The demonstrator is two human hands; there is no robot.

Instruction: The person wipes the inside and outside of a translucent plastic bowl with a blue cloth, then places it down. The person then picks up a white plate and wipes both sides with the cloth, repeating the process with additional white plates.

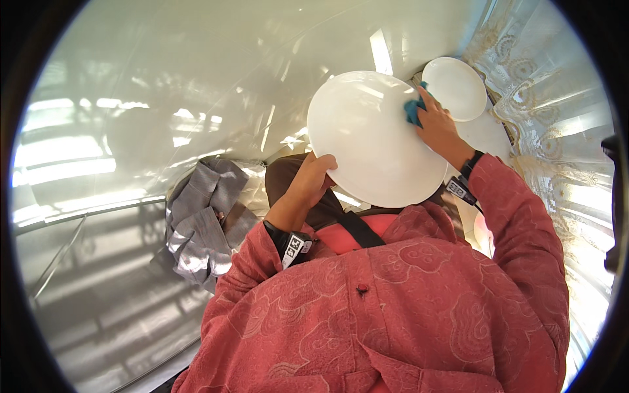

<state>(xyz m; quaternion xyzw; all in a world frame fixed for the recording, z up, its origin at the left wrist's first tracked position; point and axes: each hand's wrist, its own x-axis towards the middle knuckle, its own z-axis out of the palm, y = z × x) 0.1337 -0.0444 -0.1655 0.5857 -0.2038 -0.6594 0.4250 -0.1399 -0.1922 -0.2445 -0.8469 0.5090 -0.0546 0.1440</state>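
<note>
A large white plate (373, 147) is tilted up in front of my chest. My left hand (314, 177) grips its lower left rim, thumb on the near face. On the upper right of the plate, my right hand (435, 123) presses a bunched teal cloth (414, 109) against the surface. Beyond that hand lies a smaller white plate (454, 88), apart from the large one in the picture. What the smaller plate rests on is mostly hidden.
Grey fabric (206, 216) is heaped to my left beside a smooth, pale wall (206, 73). A sheer patterned curtain (545, 113) hangs along the right. Sunlight falls in bright patches over the wall.
</note>
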